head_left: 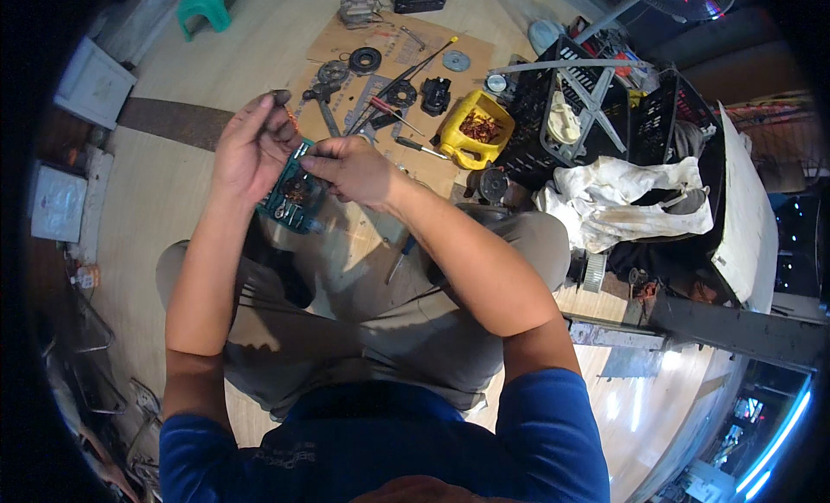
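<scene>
A teal-green part (275,211) with metal pieces and a copper-coloured middle hangs tilted above my lap; I cannot tell its exact kind. My right hand (353,170) is closed on its upper right edge, the thumb lying across it. At its upper left, my left hand (252,148) is raised with the palm turned inward and the fingers curled. Whatever those dark-smudged fingertips pinch is hidden or too small to name. A bit of copper-coloured material (292,120) shows beside them. Below, a blue-handled screwdriver (401,259) lies on the floor between my legs.
Cardboard (471,57) ahead bears dark round parts, a red-handled screwdriver (387,108) and other tools. A cut yellow container (475,131) holds copper-coloured scraps. Black crates (527,114) and white cloth (622,200) stand at right; a green stool (206,8) is far left.
</scene>
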Tool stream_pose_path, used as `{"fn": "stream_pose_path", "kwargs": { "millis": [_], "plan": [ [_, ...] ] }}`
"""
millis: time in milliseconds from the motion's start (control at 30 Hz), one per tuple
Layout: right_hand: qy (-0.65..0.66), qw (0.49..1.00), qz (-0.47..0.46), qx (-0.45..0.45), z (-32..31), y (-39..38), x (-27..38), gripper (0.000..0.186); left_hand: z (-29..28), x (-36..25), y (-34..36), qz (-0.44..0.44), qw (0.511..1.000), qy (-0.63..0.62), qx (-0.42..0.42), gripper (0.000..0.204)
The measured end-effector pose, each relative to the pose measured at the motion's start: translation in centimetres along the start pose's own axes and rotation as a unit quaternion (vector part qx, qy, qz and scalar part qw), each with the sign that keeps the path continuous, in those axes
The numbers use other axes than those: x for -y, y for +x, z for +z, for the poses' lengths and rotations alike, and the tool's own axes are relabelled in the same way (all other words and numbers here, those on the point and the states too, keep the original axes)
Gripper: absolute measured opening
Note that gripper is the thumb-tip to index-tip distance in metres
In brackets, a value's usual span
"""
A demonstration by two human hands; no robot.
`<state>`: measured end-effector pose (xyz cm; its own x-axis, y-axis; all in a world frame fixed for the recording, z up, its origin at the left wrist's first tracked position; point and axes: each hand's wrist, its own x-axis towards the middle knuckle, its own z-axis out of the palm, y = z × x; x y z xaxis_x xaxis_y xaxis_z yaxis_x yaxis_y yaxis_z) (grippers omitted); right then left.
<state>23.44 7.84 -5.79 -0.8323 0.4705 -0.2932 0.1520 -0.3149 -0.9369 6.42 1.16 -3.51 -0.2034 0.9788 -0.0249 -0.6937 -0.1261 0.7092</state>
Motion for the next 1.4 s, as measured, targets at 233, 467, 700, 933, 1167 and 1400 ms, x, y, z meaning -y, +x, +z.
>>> {"fn": "stream_pose_path", "kwargs": {
  "millis": [233,467,700,933,1167,1400],
  "plan": [
    [-0.299,0.951,-0.059,0.058,-3.4,-0.2,2.4,0.025,1.3,-2.5,-1.8,-0.164,0.972,0.124,0.113,0.021],
    [-0.410,0.906,-0.055,-0.089,-3.1,-0.1,3.0,0.029,0.5,1.9,-1.3,-0.011,0.649,0.751,0.125,0.017],
    [0.068,0.991,-0.091,-0.067,0.0,0.4,0.1,0.017,1.4,3.1,0.5,0.019,0.987,0.132,-0.094,0.026],
    [-0.083,0.995,-0.051,0.011,-1.6,0.2,0.0,0.017,1.1,-0.4,0.1,-0.002,0.999,-0.049,-0.015,0.023],
    [-0.386,0.917,-0.099,0.027,-3.9,-0.4,3.1,0.030,1.5,-1.9,-2.0,-0.182,0.969,0.112,0.121,0.017],
    [-0.451,0.871,-0.167,-0.096,-3.8,-0.4,1.7,0.034,2.6,1.6,-1.4,-0.047,0.646,0.753,0.115,0.023]
  ]
}}
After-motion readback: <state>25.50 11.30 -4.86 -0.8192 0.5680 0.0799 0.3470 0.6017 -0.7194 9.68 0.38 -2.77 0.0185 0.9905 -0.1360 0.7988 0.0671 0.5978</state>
